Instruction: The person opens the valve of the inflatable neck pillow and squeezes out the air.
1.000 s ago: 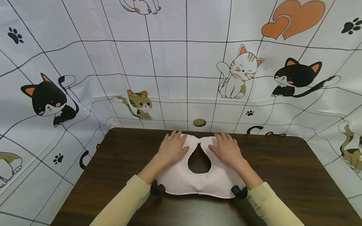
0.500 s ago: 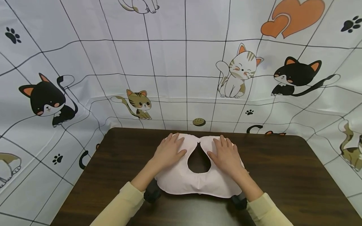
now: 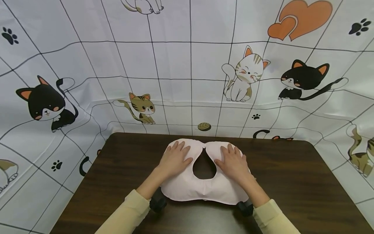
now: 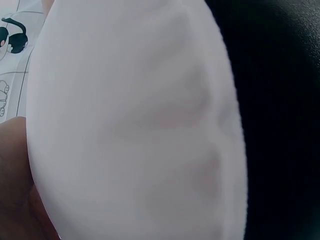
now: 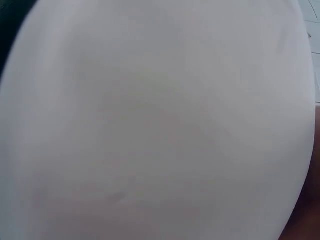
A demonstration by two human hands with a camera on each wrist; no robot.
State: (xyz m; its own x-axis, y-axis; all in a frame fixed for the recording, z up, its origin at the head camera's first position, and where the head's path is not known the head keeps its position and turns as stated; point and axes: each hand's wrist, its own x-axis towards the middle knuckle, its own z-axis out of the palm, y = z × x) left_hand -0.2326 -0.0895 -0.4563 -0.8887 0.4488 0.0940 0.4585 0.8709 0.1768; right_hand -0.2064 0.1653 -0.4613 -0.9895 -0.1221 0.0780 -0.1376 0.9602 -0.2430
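Find left hand (image 3: 174, 160) and right hand (image 3: 233, 162) drawn back slightly toward the body since the frame one second ago, fingertips now on fabric instead of out at the far rim; see no clear shift of pale pink pillow (image 3: 204, 191). Locate pillow lying flat on dark wooden table (image 3: 96, 198), close to the far edge, directly beneath both hands. Read long axis as left to right, with left hand on left lobe, right hand on right lobe, central gap (image 3: 204, 166) between the thumbs. Judge neither hand nearer. Record both with fingers nearly straight, slightly spread, resting on top and grasping nothing. Cannot tell how hard. From wrist views get mostly pale fabric: seam and creases at left, blur at right.
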